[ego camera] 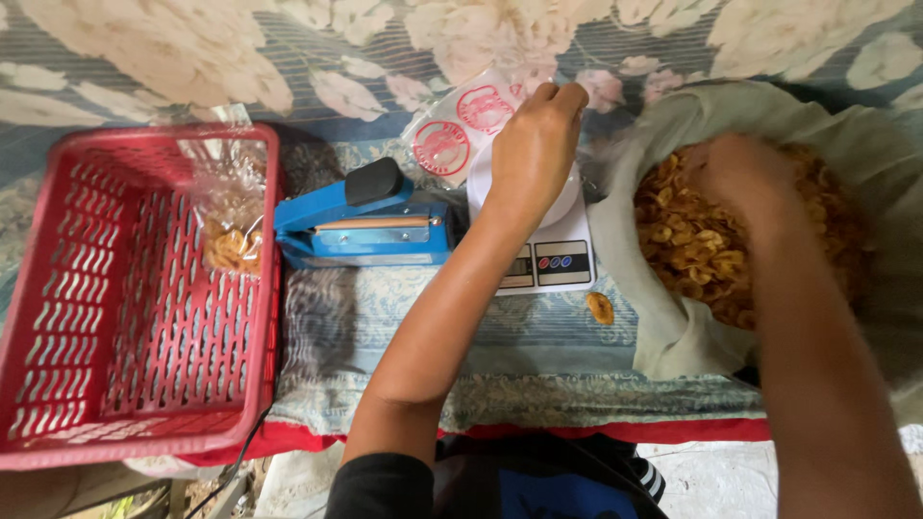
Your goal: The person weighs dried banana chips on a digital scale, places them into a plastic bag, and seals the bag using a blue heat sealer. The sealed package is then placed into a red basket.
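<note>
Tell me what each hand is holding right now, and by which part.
The left hand pinches the top edge of a clear plastic bag over the white kitchen scale. The right hand is blurred in the banana chips; its grip cannot be told.

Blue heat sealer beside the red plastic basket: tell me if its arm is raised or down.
Down: the blue heat sealer's arm lies flat.

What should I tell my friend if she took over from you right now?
Left hand pinches a clear plastic bag above the white scale. Right hand, blurred, is in the chips inside the cloth-lined sack. Done: one filled bag lies in the red basket. Left: the held bag looks empty. The blue sealer sits between basket and scale; one chip lies loose.
</note>
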